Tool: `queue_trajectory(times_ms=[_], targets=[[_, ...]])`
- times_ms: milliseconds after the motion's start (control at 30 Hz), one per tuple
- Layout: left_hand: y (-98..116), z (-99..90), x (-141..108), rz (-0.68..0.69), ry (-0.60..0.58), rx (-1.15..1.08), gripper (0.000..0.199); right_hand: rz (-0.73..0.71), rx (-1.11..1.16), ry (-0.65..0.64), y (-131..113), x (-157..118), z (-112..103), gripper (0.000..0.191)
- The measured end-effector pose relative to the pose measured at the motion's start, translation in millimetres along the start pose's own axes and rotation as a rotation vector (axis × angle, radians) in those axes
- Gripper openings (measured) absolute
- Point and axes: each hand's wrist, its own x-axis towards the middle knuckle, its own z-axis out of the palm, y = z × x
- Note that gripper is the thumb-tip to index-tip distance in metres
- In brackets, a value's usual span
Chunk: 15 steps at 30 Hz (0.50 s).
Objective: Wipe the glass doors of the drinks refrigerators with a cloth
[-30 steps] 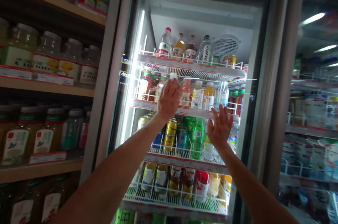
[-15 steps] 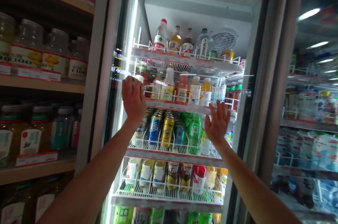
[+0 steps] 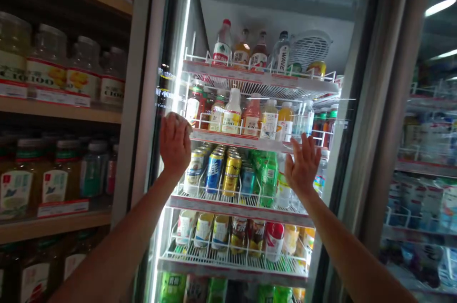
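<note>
My left hand is raised against the glass door of a lit drinks fridge, near its left edge. Its fingers lie close together, and a pale crumpled edge, seemingly a cloth, shows at the fingertips. Most of that is hidden under the hand. Further right, my right hand has its fingers spread at the glass, with nothing seen in it. Behind the glass, juice bottles stand on the second shelf. Cans and green bottles line the shelf below.
Left of the fridge, wooden shelves hold rows of bottles. A metal door frame borders the glass on the right, and another glass-fronted fridge stands beyond it. Tilted bottles fill a lower wire rack.
My left hand has shifted a little left and down across the glass. The right hand keeps nearly the same place on the door, while the view has swung slightly left.
</note>
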Motion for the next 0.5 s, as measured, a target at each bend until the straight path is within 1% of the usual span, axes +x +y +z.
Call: queue_trajectory(times_ms=[33,67,100,167,267,300,333,367,400,433,500], targets=[[-2.1,-1.6,-0.8,-0.022,0.011,-0.002,0.043,0.006,0.000,-0.001,-0.5,0.0,0.2,0.052],[1.7,-2.0,-3.2,-0.022,0.007,-0.017,0.043,0.012,0.002,-0.002,-1.0,-0.1,0.4,0.052],[10.8,-1.1,-7.0,0.001,-0.014,-0.041,0.043,0.017,0.005,-0.001,-1.3,-0.2,0.5,0.051],[40.6,4.5,-17.0,0.092,-0.079,-0.095,0.045,0.021,0.015,0.000,-1.3,-0.3,0.5,0.050],[88.9,17.1,-30.6,0.286,-0.174,-0.171,0.043,0.012,0.031,0.009,-0.1,-0.5,0.2,0.049],[99.6,20.3,-32.6,0.349,-0.197,-0.190,0.040,0.007,0.036,0.012,0.4,-0.6,0.0,0.049],[105.7,22.4,-32.8,0.398,-0.214,-0.199,0.038,0.003,0.039,0.014,0.7,-0.7,-0.2,0.049],[106.9,23.3,-30.9,0.426,-0.223,-0.196,0.037,0.002,0.039,0.013,0.8,-0.7,-0.5,0.050],[103.4,23.0,-26.9,0.421,-0.217,-0.182,0.036,0.003,0.037,0.012,0.8,-0.8,-0.7,0.050],[96.3,22.1,-21.3,0.387,-0.198,-0.159,0.037,0.004,0.035,0.011,0.6,-0.7,-0.9,0.050],[76.7,19.8,-7.5,0.252,-0.134,-0.107,0.040,0.003,0.033,0.010,0.0,-0.6,-0.8,0.050]])
